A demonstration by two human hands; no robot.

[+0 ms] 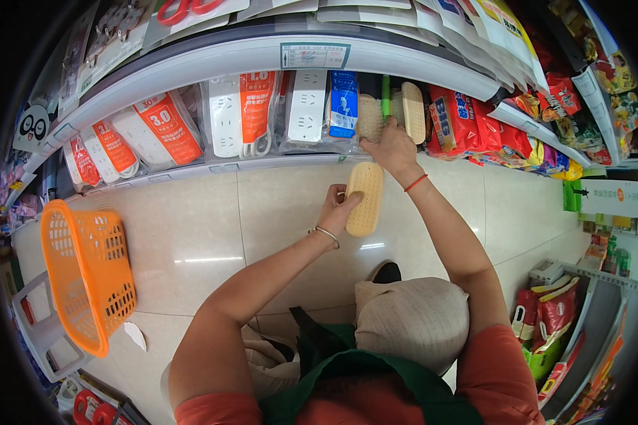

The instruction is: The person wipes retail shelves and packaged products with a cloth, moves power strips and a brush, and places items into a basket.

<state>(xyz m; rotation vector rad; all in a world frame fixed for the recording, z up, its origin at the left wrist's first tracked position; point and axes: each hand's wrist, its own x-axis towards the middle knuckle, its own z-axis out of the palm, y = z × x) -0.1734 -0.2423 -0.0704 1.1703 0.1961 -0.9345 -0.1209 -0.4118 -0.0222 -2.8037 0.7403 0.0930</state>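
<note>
My left hand (340, 207) holds an oblong pale-yellow scrub brush (366, 199) above the tiled floor, thumb on its dotted back. At the lower shelf, my right hand (396, 146) reaches in among more brushes. Its thumb and fingers are at the near end of a brush (370, 114) whose bristles face left; whether they grip it is hidden. A bright green strip or handle (386, 93) stands just beyond the fingers. Right of it, another pale-yellow brush (413, 111) stands on edge, its dotted back showing.
Bagged white power strips (226, 117) fill the shelf to the left, beside a blue-labelled package (343, 103). Red snack packets (460, 119) stand to the right. The shelf edge (244, 45) overhangs my right hand. An orange basket (122, 265) stands on the left floor.
</note>
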